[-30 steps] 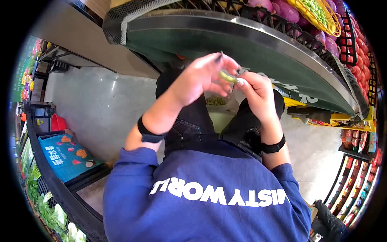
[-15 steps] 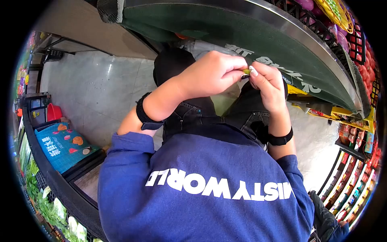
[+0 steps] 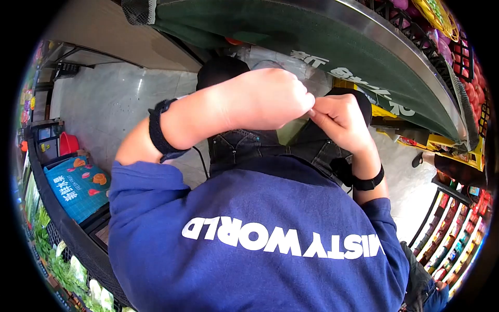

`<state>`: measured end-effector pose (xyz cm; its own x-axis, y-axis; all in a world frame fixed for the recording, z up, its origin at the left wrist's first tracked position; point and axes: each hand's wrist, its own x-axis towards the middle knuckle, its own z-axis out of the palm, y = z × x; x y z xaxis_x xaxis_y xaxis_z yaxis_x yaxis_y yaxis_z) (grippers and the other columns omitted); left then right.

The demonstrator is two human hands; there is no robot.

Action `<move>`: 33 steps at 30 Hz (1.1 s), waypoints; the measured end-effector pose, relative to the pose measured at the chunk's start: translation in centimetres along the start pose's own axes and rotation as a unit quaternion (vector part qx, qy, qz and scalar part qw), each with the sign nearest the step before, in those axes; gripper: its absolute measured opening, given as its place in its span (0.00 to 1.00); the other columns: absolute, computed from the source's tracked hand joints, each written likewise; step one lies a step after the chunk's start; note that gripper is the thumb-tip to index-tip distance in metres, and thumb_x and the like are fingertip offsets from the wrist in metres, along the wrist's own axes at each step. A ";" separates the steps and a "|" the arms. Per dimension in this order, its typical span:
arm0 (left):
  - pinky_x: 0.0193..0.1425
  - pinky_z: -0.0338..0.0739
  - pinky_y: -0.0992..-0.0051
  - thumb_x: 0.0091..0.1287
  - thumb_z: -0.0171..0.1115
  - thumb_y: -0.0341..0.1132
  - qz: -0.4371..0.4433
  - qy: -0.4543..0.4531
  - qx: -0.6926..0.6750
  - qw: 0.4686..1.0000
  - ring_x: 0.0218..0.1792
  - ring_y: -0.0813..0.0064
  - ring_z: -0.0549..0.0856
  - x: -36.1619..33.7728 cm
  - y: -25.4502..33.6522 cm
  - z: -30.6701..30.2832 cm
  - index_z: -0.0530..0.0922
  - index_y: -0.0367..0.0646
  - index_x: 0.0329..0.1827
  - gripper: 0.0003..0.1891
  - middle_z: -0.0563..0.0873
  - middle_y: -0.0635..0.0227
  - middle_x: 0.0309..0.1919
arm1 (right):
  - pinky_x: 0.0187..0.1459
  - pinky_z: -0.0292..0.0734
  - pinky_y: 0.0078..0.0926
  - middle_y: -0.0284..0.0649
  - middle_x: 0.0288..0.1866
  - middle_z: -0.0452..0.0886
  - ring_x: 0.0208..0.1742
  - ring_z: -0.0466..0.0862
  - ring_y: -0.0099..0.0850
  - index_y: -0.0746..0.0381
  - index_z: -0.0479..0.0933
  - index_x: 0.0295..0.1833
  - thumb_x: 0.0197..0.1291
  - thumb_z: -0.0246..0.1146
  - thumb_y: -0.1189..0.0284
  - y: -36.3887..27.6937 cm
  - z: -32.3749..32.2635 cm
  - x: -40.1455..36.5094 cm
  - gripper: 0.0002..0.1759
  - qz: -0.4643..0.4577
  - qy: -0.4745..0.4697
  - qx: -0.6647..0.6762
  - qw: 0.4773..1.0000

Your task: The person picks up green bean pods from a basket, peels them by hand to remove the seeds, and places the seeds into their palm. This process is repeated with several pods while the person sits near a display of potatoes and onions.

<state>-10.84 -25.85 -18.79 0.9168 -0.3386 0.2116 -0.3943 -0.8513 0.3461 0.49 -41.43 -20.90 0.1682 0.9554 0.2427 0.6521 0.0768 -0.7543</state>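
My left hand (image 3: 283,99) is closed, its back turned up and its fingers curled under out of sight. Right against it, the thumb and forefinger of my right hand (image 3: 340,122) are pinched together. The fingertips meet in front of my knees, and whatever they hold is hidden; I cannot tell what it is. Below the hands, a pale green surface (image 3: 291,131) shows between my dark trouser legs (image 3: 244,143). Black bands circle both forearms.
Ahead hangs a dark green cloth (image 3: 249,23) under a metal-edged produce stand (image 3: 384,28). Leafy vegetables (image 3: 67,275) lie at left, near a blue printed bag (image 3: 78,184) and red bucket (image 3: 68,143). Packaged goods fill shelves (image 3: 455,234) at right. Another person's shoe (image 3: 417,159) shows there.
My left hand has rolled over, its elbow swinging outward to the left, and my right hand has lowered slightly. A small green piece between the fingertips has gone from sight. A shoe has appeared at right.
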 end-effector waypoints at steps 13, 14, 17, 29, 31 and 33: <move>0.25 0.67 0.87 0.63 0.54 0.35 -0.096 0.089 -0.856 0.501 0.22 0.86 0.74 -0.8 1.8 5.1 0.75 0.36 0.35 0.09 0.77 0.71 0.24 | 0.14 0.59 0.25 0.34 0.13 0.61 0.13 0.66 0.31 0.61 0.65 0.18 0.37 0.61 0.77 -1.5 -0.4 0.4 0.09 -0.173 0.129 -0.061 0.974; 0.25 0.67 0.87 0.63 0.54 0.35 -0.095 0.092 -0.857 0.498 0.22 0.86 0.74 -0.7 2.0 5.6 0.75 0.36 0.35 0.09 0.77 0.71 0.24 | 0.14 0.59 0.25 0.34 0.13 0.61 0.13 0.66 0.31 0.61 0.65 0.18 0.37 0.61 0.77 -1.5 -0.5 0.5 0.09 -0.173 0.125 -0.061 0.975; 0.25 0.69 0.85 0.64 0.52 0.34 -0.113 0.133 -0.884 0.433 0.21 0.86 0.72 -0.6 2.3 6.3 0.75 0.35 0.36 0.09 0.76 0.70 0.24 | 0.13 0.58 0.21 0.31 0.14 0.58 0.12 0.65 0.25 0.58 0.63 0.17 0.33 0.62 0.76 -1.1 -0.5 0.9 0.12 -0.253 0.162 -0.233 0.925; 0.20 0.58 0.89 0.66 0.47 0.35 -0.198 0.318 -0.816 0.441 0.16 0.91 0.62 -1.1 -1.1 7.0 0.72 0.35 0.37 0.10 0.74 0.70 0.27 | 0.13 0.62 0.24 0.32 0.13 0.60 0.13 0.67 0.28 0.58 0.60 0.16 0.37 0.63 0.76 0.1 1.3 -0.2 0.15 -0.244 -0.024 -0.199 0.949; 0.20 0.57 0.89 0.67 0.46 0.34 -0.212 0.355 -0.799 0.436 0.17 0.92 0.61 -1.1 -1.7 6.9 0.71 0.32 0.43 0.12 0.73 0.72 0.27 | 0.17 0.65 0.29 0.39 0.13 0.65 0.14 0.69 0.35 0.63 0.65 0.17 0.42 0.62 0.74 2.6 2.7 -0.1 0.12 -0.073 -0.003 -0.103 0.992; 0.20 0.57 0.89 0.67 0.46 0.34 -0.220 0.354 -0.795 0.440 0.17 0.92 0.62 -1.6 -2.0 6.8 0.71 0.32 0.45 0.13 0.72 0.73 0.26 | 0.21 0.67 0.32 0.43 0.14 0.69 0.16 0.71 0.39 0.65 0.69 0.19 0.46 0.62 0.71 5.5 3.9 0.6 0.12 0.085 0.010 -0.059 0.995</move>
<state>-11.14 -26.36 -26.04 0.8991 0.4083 -0.1580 -0.2506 0.7759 0.5790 1.30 -39.32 -27.29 0.2984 0.9454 0.1310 0.6950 -0.1212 -0.7087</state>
